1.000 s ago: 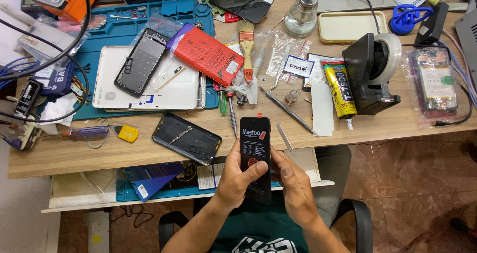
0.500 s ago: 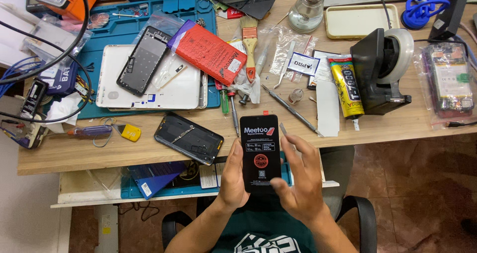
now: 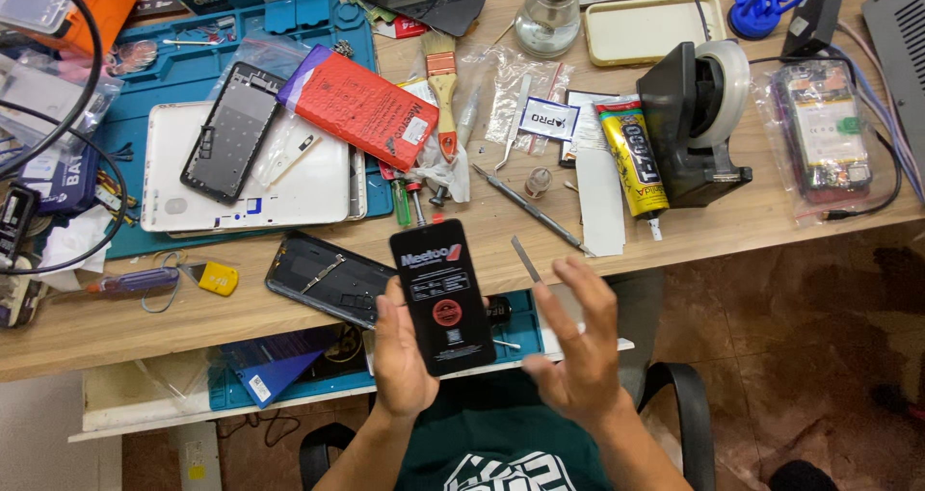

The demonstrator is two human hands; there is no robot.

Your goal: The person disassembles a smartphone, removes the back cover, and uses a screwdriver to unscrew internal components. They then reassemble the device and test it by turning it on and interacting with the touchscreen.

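Observation:
My left hand [image 3: 403, 356] holds a black phone screen panel [image 3: 442, 294] upright in front of me, over the table's front edge; the panel carries a protective film with a red round sticker. My right hand [image 3: 575, 346] hovers to the right of the panel, apart from it, fingers spread and blurred, holding nothing. A dark phone back frame [image 3: 328, 279] lies on the wooden table [image 3: 752, 221] just left of the panel.
A white tablet shell [image 3: 308, 187] with a black phone frame [image 3: 231, 130] on it lies on a blue work mat [image 3: 145, 96]. Also: a red box [image 3: 361, 106], brush [image 3: 444, 96], glue tube [image 3: 631, 159], black tape dispenser [image 3: 699, 125], metal spudger [image 3: 530, 212], purple screwdriver [image 3: 130, 281], cables at left.
My right hand has let go of the panel and moved off to the right with fingers spread. The left hand keeps the panel, raised slightly toward the table edge.

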